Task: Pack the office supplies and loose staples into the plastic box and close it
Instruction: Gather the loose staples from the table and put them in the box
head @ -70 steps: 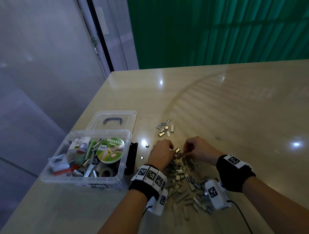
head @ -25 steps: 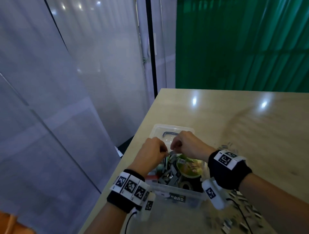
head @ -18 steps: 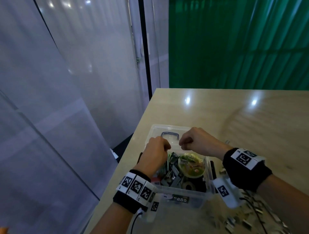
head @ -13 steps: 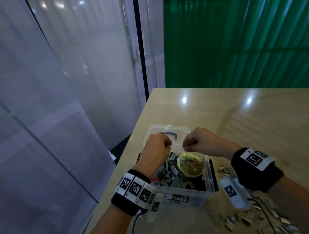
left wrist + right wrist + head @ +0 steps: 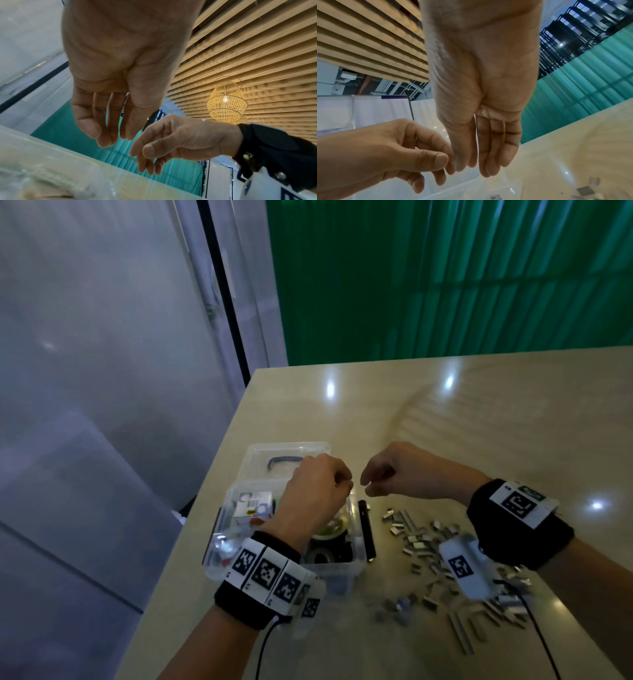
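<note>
Beige table [image 5: 479, 422] carries everything, largest first. Clear plastic box [image 5: 352, 568] sits near its left edge, lid [image 5: 260, 455] swung back flat behind it, with a tape roll [image 5: 327, 530] and a small carton [image 5: 251, 503] among the supplies inside. Loose staples [image 5: 416, 537] lie scattered on the table just right of the box. Left hand [image 5: 317, 491] hangs over the box, fingers loosely curled and holding nothing. Right hand [image 5: 407, 474] hovers beside it above the box's right rim, also slack and empty.

Head view looks down from above; wrist views look up, close, sharing both hands.
</note>
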`<action>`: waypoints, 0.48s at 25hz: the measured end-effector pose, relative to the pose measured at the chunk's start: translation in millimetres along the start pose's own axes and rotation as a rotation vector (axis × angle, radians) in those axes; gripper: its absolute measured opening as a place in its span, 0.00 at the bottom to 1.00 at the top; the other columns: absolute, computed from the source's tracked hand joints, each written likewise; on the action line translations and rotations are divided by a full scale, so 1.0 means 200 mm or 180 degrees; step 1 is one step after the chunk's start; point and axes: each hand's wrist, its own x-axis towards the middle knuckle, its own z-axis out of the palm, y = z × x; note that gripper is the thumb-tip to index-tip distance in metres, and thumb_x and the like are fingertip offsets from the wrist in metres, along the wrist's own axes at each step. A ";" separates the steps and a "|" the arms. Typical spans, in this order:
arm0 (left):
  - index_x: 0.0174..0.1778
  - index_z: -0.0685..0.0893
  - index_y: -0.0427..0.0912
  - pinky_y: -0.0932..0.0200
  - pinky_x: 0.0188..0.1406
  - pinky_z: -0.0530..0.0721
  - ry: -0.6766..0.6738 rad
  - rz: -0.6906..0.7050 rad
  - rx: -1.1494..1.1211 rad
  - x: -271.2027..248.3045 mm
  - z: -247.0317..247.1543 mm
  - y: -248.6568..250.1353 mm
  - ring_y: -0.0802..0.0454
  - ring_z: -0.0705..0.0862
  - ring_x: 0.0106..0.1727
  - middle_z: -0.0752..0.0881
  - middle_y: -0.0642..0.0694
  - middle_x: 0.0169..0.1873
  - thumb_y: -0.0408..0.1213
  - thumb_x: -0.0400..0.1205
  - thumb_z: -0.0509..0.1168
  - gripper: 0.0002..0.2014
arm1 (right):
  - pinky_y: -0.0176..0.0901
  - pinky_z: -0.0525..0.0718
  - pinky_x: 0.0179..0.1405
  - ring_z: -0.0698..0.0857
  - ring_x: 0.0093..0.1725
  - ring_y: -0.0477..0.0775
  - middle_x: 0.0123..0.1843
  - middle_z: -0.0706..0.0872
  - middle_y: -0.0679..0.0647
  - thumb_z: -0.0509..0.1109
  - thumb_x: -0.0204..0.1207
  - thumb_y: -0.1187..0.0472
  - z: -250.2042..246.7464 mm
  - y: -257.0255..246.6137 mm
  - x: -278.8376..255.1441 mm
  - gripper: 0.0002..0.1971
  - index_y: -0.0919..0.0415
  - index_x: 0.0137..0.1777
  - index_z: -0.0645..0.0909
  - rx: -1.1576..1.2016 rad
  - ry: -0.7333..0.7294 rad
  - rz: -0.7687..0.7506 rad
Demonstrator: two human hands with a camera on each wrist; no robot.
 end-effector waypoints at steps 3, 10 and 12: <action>0.50 0.92 0.47 0.54 0.50 0.89 -0.0122 0.0160 -0.0067 -0.02 0.09 0.17 0.54 0.89 0.43 0.92 0.49 0.43 0.40 0.80 0.71 0.07 | 0.38 0.86 0.42 0.90 0.40 0.43 0.40 0.92 0.49 0.79 0.76 0.56 -0.02 0.17 -0.13 0.07 0.52 0.53 0.91 -0.0044 -0.0020 0.0246; 0.51 0.92 0.44 0.51 0.55 0.88 -0.0456 0.0197 0.0087 -0.03 0.44 0.48 0.47 0.89 0.49 0.91 0.44 0.47 0.37 0.81 0.69 0.08 | 0.37 0.79 0.41 0.87 0.42 0.42 0.42 0.89 0.42 0.80 0.75 0.53 -0.01 0.53 -0.35 0.06 0.49 0.51 0.89 -0.0219 -0.0557 0.0613; 0.52 0.92 0.44 0.49 0.55 0.87 -0.0525 0.0042 0.0096 -0.04 0.57 0.50 0.46 0.88 0.51 0.90 0.43 0.49 0.38 0.81 0.69 0.07 | 0.43 0.83 0.48 0.88 0.45 0.46 0.44 0.90 0.43 0.80 0.74 0.54 0.02 0.62 -0.40 0.06 0.47 0.49 0.88 -0.0336 -0.0728 0.0693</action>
